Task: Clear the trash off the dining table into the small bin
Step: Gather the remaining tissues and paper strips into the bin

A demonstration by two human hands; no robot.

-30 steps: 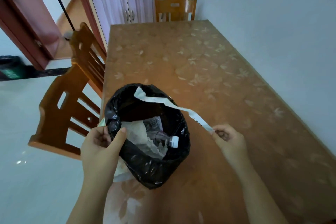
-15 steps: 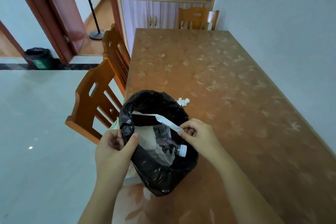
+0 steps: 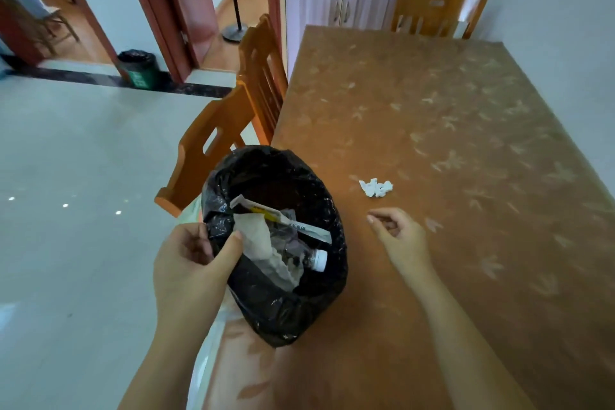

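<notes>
A small bin lined with a black bag (image 3: 299,303) sits at the near left edge of the dining table (image 3: 432,130). My left hand (image 3: 189,263) grips the bin's left rim. Inside lie a long paper strip (image 3: 283,218), crumpled paper and a clear plastic bottle with a white cap (image 3: 319,259). My right hand (image 3: 397,236) hovers over the table just right of the bin, fingers loosely curled and holding nothing. A crumpled white tissue (image 3: 376,187) lies on the table a little beyond the right hand.
Two wooden chairs (image 3: 229,133) stand along the table's left side, another chair (image 3: 429,12) at the far end. A cabinet (image 3: 339,0) stands behind. A second bin (image 3: 139,68) sits by the doorway on the left, near a fan stand (image 3: 234,32). A wall runs along the table's right.
My right hand carried the paper strip over the bin, let it go inside, and drew back to the right. The view shifted, showing the tissue on the table.
</notes>
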